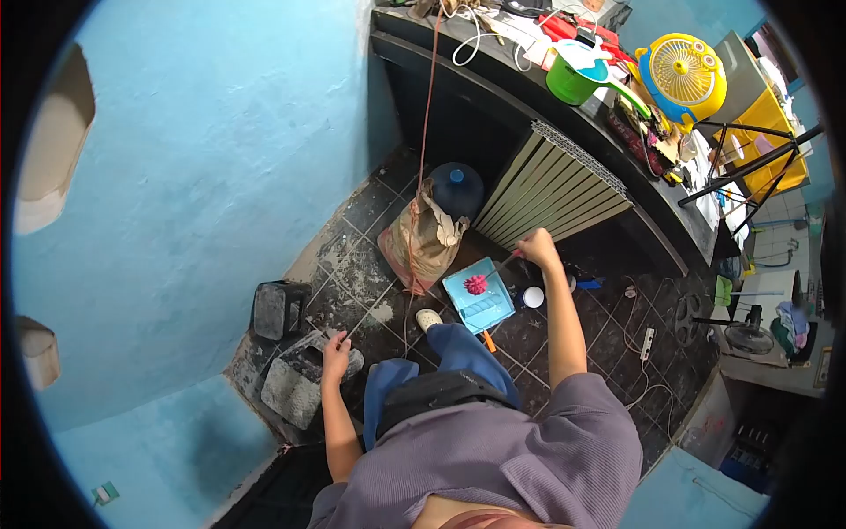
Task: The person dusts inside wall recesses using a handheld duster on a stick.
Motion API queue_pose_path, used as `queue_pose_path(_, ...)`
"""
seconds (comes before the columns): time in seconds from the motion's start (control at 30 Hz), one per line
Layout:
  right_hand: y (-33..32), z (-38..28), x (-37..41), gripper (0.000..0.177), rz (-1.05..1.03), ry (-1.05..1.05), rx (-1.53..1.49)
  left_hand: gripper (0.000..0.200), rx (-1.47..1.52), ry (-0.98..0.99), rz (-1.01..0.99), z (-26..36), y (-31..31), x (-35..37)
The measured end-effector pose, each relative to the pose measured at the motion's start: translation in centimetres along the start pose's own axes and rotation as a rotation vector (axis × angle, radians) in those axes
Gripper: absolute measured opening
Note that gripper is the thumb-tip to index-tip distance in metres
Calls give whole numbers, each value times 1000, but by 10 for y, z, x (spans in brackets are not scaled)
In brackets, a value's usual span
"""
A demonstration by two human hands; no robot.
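My right hand (535,247) is closed around the handle of a tool with a fuzzy pink-red head (476,284). That head is over a light-blue tray (498,310) on the dark tiled floor, where a bluish roller-like shape lies. A white round container (533,297) stands just right of the tray, and an orange handle (488,341) shows at its lower edge. Off to the left, my left hand (336,353) has its fingers bent together near a thin dark thing; what it holds, if anything, is too small to tell. Grey-smeared containers (293,394) lie beyond it.
A paper sack (410,245) and blue water jug (457,189) stand beyond the tray, beside a slatted panel (551,189). A cluttered black counter (493,44) holds a green dipper (573,81) and yellow fan (683,75). Cords and a power strip (648,344) lie right.
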State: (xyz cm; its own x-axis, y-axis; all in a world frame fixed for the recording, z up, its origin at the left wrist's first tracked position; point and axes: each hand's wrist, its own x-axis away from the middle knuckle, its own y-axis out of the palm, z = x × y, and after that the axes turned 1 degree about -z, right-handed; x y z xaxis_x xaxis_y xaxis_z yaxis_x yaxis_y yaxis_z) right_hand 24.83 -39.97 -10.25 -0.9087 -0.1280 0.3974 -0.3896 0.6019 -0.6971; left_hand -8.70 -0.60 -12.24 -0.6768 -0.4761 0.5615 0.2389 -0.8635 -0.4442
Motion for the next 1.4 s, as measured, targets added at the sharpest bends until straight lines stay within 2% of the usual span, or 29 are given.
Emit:
queue_pose_path(0.07, 33, 23, -36, 16, 47, -43, -30, 33, -50, -55, -58, 12, 5, -3)
queue_pose_path(0.17, 94, 72, -103, 14, 130, -12, 86, 33, -100, 12, -94, -24, 18, -30)
queue_pose_path(0.3, 118, 62, -148, 13, 184, 88, 37, 33, -166, -1, -141, -21, 31, -47)
queue_pose_path(0.33, 120, 61, -161, 15, 80, 132, 11, 33, -195, -9, -152, -27, 36, -53)
queue_pose_path(0.43, 141, 68, -201, 15, 69, 144, 61, 34, -179, -54, -183, -35, 52, -62)
queue_pose_path(0.47, 145, 73, -214, 22, -28, 101, -1, 34, -213, -45, -193, -29, 57, -61)
queue_pose_path(0.5, 157, 85, -232, 22, -27, 99, -5, 34, -246, -34, -199, -29, 60, -64)
queue_pose_path(0.57, 184, 101, -263, 23, 235, 179, -262, 34, -220, -22, -208, -45, 66, -75)
queue_pose_path(0.63, 177, 85, -260, 28, 273, 237, -255, 33, -294, 5, -217, -39, 71, -77)
queue_pose_path(0.7, 187, 95, -264, 29, 565, 200, -611, 33, -288, 0, -229, -38, 75, -79)
queue_pose_path(0.77, 196, 103, -263, 29, 571, 269, -703, 33, -268, -40, -260, -33, 80, -84)
queue_pose_path(0.83, 203, 114, -256, 29, 579, 404, -987, 33, -291, -55, -283, -28, 88, -89)
queue_pose_path(0.87, 207, 119, -255, 28, 575, 434, -1238, 34, -314, -68, -300, -26, 91, -92)
queue_pose_path(0.9, 211, 127, -252, 28, 579, 442, -1232, 34, -315, -72, -309, -27, 95, -94)
queue_pose_path(0.97, 217, 133, -245, 28, 536, 427, -1472, 31, -328, 59, -272, -27, 103, -101)
queue_pose_path(1.03, 200, 114, -229, 30, 514, 479, -1534, 32, -349, 43, -286, -5, 108, -101)
queue_pose_path(1.1, 185, 92, -212, 34, 491, 314, -1497, 32, -368, 32, -296, 7, 113, -105)
queue_pose_path(1.13, 179, 80, -206, 34, 492, 313, -1498, 33, -339, -6, -340, 7, 115, -109)
queue_pose_path(1.23, 167, 44, -197, 45, 373, 89, -1535, 35, -313, -38, -389, 20, 122, -115)
queue_pose_path(1.3, 146, -1, -184, 48, 434, -33, -981, 35, -318, -11, -393, 37, 128, -126)
queue_pose_path(1.33, 155, 4, -193, 49, 499, -263, -694, 35, -306, -5, -404, 46, 131, -130)
queue_pose_path(1.37, 153, -6, -196, 47, 482, -348, -590, 35, -294, 1, -415, 53, 132, -132)
queue_pose_path(1.4, 139, -23, -192, 45, 361, -369, -674, 35, -279, 43, -423, 52, 135, -138)
